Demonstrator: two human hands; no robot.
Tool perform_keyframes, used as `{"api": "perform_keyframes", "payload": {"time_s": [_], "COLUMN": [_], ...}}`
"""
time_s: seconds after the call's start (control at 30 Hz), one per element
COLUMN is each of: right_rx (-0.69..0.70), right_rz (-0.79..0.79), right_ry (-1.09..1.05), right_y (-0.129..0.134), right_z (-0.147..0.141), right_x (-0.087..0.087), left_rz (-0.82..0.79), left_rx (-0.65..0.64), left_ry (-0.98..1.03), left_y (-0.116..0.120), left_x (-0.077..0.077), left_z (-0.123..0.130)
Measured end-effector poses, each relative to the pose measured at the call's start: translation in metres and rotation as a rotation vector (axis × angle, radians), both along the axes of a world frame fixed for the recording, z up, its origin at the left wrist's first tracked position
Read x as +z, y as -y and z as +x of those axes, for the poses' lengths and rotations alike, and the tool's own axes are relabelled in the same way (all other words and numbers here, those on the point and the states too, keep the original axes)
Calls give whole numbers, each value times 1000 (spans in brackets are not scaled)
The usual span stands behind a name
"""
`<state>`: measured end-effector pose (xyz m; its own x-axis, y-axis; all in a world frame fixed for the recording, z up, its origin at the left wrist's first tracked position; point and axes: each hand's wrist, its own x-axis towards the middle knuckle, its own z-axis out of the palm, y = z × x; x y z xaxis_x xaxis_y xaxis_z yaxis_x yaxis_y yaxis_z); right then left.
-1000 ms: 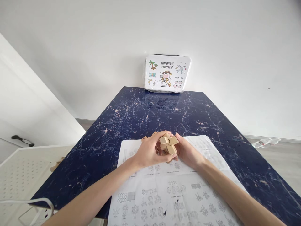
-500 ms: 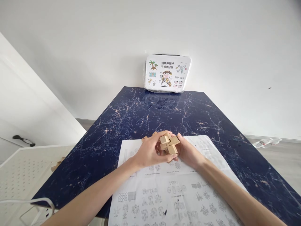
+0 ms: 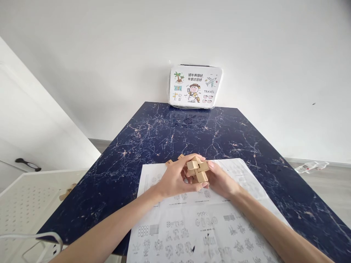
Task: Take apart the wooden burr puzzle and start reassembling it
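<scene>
A pale wooden burr puzzle (image 3: 199, 170) of interlocking blocks is held above the printed sheet, between both hands. My left hand (image 3: 179, 175) curls round its left side, with fingers over the far side and the thumb along the near edge. My right hand (image 3: 221, 179) grips it from the right, the thumb pressed against a block; its other fingers are mostly hidden. Under the hands lies a creased white instruction sheet (image 3: 175, 219) with rows of small line drawings. Loose wooden pieces (image 3: 169, 163) lie just beyond my left hand, partly covered by it.
The dark blue marbled table (image 3: 153, 135) reaches back to a white wall. A white case with cartoon prints (image 3: 195, 86) stands upright at its far edge. Left of the table is a cream perforated surface (image 3: 30, 197) with a white cable (image 3: 41, 233). Clear plastic packaging (image 3: 311, 167) lies on the floor at right.
The burr puzzle is tilted slightly differently in the hands. My right thumb has shifted onto its right-hand block. Both hands stay in nearly the same place.
</scene>
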<state>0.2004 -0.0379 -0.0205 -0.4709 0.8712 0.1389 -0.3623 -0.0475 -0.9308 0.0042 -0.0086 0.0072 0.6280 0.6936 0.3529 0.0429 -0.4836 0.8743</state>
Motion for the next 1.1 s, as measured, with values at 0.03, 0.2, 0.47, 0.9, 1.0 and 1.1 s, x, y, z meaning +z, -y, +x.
{"api": "perform_keyframes", "payload": {"time_s": [0.03,0.2,0.47,0.9,1.0,1.1], "right_rx": [-2,9,-38,-74,-77,-13], "right_rz": [9,-43,-47,-69,-76,-74], "right_ry": [0,-40,-14,48,30,-15], "right_y": [0,0,0,0,1,1], "right_z": [0,-2,1,4,0,-3], "right_x": [0,1,0,2,2,4], "left_rz": [0,10,80,131,125,103], "left_rx": [-5,9,0,17,20,6], "left_ry": [4,-10,-86,-54,-57,-65], "left_y": [0,-2,-3,-2,-2,-3], "left_x": [0,-3,0,-5,-4,-2], "left_z": [0,-2,-5,-2,-2,-3]}}
